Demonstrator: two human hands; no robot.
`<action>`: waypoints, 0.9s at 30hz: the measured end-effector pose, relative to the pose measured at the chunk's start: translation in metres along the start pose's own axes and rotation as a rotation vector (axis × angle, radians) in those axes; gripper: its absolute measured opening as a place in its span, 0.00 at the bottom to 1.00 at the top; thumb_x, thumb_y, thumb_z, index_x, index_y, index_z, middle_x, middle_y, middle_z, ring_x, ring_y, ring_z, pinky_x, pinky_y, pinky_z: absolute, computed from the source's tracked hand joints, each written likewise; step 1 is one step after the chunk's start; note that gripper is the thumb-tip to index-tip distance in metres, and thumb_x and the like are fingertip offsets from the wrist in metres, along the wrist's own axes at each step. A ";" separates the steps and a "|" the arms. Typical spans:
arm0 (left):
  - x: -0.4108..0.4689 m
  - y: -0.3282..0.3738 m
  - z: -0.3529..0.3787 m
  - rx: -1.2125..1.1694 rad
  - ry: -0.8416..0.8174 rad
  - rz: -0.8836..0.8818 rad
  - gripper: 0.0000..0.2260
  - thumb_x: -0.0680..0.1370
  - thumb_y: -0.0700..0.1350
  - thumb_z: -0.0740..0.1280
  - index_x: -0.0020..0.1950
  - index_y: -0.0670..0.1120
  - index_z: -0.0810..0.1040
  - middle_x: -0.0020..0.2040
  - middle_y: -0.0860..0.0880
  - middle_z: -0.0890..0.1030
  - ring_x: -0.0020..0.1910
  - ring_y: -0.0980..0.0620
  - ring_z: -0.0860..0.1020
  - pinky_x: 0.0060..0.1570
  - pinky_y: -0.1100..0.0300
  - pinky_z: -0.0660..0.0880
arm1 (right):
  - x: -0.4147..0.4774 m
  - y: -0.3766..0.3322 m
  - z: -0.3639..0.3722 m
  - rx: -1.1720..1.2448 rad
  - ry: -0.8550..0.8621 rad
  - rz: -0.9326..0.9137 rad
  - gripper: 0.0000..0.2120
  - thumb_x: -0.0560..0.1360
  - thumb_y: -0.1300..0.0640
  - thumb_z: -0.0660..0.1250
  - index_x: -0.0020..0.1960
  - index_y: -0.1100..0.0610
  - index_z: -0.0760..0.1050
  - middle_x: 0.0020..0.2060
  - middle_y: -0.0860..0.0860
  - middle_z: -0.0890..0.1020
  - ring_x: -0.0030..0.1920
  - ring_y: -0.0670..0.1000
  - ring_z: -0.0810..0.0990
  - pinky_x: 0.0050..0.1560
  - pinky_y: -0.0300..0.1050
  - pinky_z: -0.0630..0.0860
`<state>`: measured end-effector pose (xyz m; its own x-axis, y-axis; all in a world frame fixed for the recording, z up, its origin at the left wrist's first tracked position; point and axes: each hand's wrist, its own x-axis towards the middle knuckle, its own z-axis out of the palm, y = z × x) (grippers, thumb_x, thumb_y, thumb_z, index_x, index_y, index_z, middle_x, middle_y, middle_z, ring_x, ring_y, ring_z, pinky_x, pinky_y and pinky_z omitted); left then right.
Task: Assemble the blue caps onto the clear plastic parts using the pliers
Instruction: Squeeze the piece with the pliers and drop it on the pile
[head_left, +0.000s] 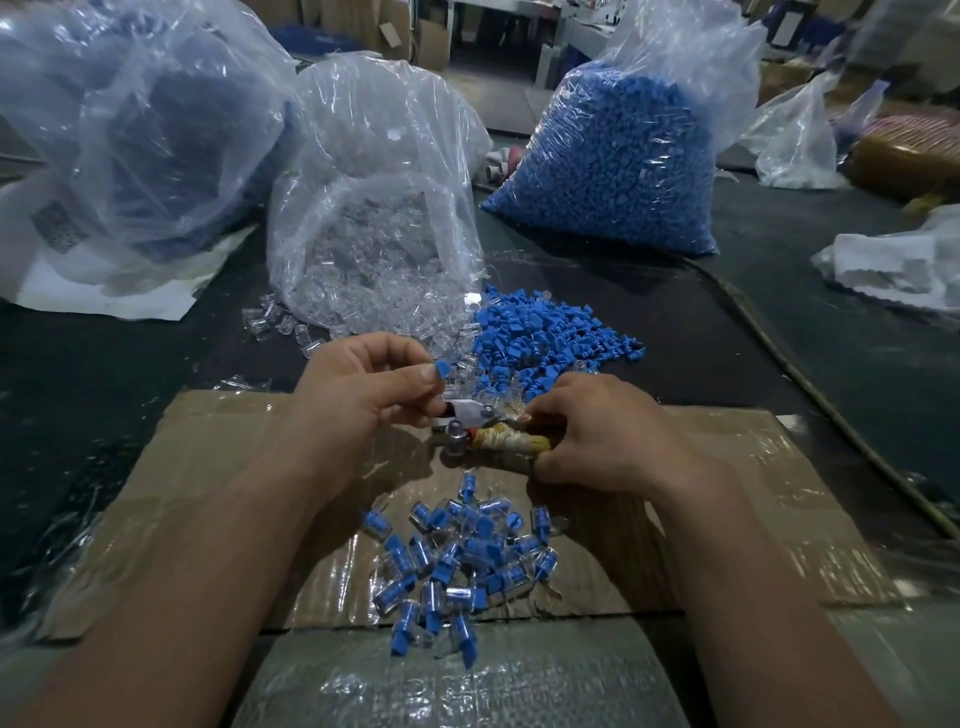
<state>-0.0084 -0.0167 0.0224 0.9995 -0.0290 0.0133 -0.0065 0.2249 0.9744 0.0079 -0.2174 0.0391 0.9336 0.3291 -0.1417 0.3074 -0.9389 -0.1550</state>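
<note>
Nearest: heap of assembled parts, blue in clear, mid-cardboard sheet, just short of its near edge. Bare taped cardboard shows on both sides of the heap. Above it, left hand pinches one blue cap between thumb and forefinger, other fingers curled. Right hand is wrapped round the tape-bound handles of the pliers, head pointing left between the hands. Past the sheet's far edge: loose blue caps, touching spilled clear plastic parts at the open bag. Cable runs along the right. Farthest: full bag of caps.
</note>
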 end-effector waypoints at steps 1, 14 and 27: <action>0.001 -0.001 0.000 -0.003 0.001 0.000 0.03 0.62 0.38 0.68 0.34 0.43 0.78 0.28 0.48 0.80 0.27 0.53 0.79 0.26 0.66 0.75 | 0.001 0.000 0.001 -0.001 0.002 -0.001 0.17 0.65 0.45 0.70 0.53 0.46 0.77 0.41 0.43 0.74 0.41 0.44 0.70 0.34 0.41 0.65; 0.001 -0.001 -0.003 0.004 0.029 0.046 0.03 0.66 0.37 0.67 0.38 0.41 0.75 0.29 0.49 0.81 0.29 0.54 0.80 0.28 0.66 0.75 | 0.001 0.005 0.010 0.085 0.220 0.050 0.08 0.70 0.53 0.65 0.44 0.47 0.66 0.39 0.43 0.66 0.43 0.46 0.66 0.37 0.40 0.65; -0.003 0.001 0.004 0.134 0.087 0.175 0.08 0.74 0.30 0.63 0.40 0.42 0.75 0.29 0.51 0.81 0.30 0.57 0.80 0.32 0.67 0.77 | -0.004 -0.010 0.010 0.318 0.341 -0.043 0.13 0.72 0.46 0.66 0.48 0.49 0.64 0.43 0.46 0.69 0.39 0.44 0.66 0.34 0.35 0.59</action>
<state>-0.0111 -0.0199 0.0241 0.9817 0.0843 0.1710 -0.1783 0.0875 0.9801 -0.0009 -0.2087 0.0316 0.9447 0.2653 0.1925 0.3254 -0.8300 -0.4531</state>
